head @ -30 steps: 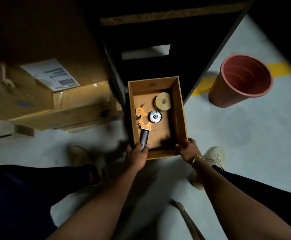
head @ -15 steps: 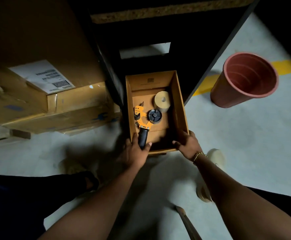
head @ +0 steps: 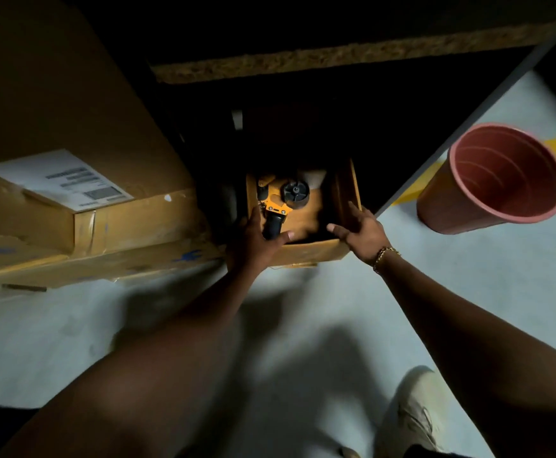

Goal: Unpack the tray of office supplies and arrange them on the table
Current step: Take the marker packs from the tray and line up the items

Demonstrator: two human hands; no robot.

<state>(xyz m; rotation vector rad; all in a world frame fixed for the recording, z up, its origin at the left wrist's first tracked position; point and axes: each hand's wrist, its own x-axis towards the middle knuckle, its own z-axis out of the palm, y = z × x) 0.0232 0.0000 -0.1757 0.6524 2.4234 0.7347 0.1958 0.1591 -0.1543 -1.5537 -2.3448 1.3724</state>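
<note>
Hands first: I count two, both on one cardboard tray [head: 316, 252] that sits on the pale floor, its far half swallowed by the shadow under a dark table [head: 336, 59]. My left hand [head: 253, 241] clamps the tray's near left corner, thumb hooked over the rim and into the tray, right by the black handle of the one orange tape dispenser [head: 278, 200] lying inside. My right hand [head: 361, 231] holds the near right corner, fingers along the right wall, thumb reaching inward; one gold bracelet [head: 384, 256] shows on that wrist.

Inside the tray I make out that single dispenser with its black hub, and just beyond it one pale tape roll [head: 314, 178], half lost in the dark. Anything deeper in the tray I can't tell.

Off to the left, one big cardboard box [head: 81, 190] carrying one white shipping label [head: 58, 180]; I see barcodes and lines of print, but the text is too blurred to read. On the right, one terracotta-coloured pot [head: 498, 180] tilted near a yellow floor stripe [head: 425, 180]. One light shoe [head: 412, 414] at the bottom edge.
</note>
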